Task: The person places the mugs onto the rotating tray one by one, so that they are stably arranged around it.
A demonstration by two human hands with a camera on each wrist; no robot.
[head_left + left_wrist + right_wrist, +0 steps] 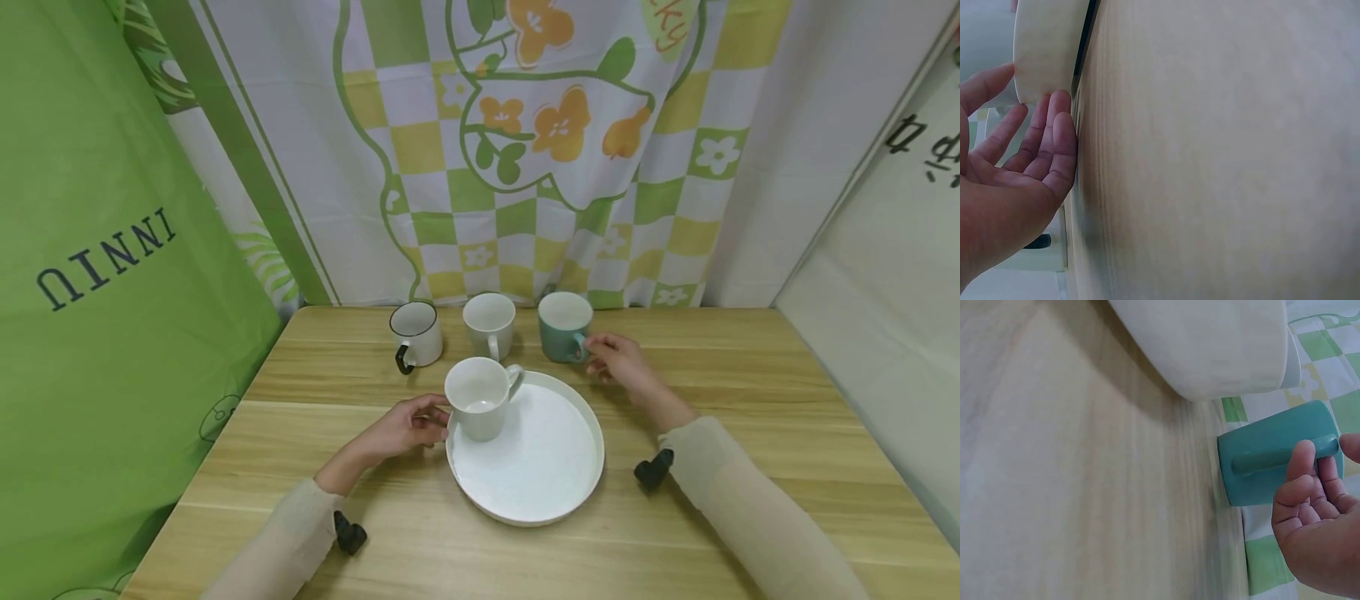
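Note:
A teal mug point(562, 337) with a pale inside stands at the back of the table, its handle point(1272, 459) facing my right hand point(618, 362). The fingertips point(1300, 459) of that hand are bent at the upper part of the handle, with the thumb close on the other side. A round white tray point(536, 467) lies in the middle, and a plain white mug point(480, 400) stands upright at its back left. My left hand point(408, 427) is at the tray's left edge, fingers loosely bent, fingertips point(1060, 100) right at its outer wall.
Left of the teal mug, another white mug point(489, 325) and a white enamel-look mug point(417, 337) with a black rim and black handle stand in a row along the back. A checked, flowered curtain point(540, 208) hangs behind the wooden table point(750, 400). Green cloth point(97, 350) borders the left.

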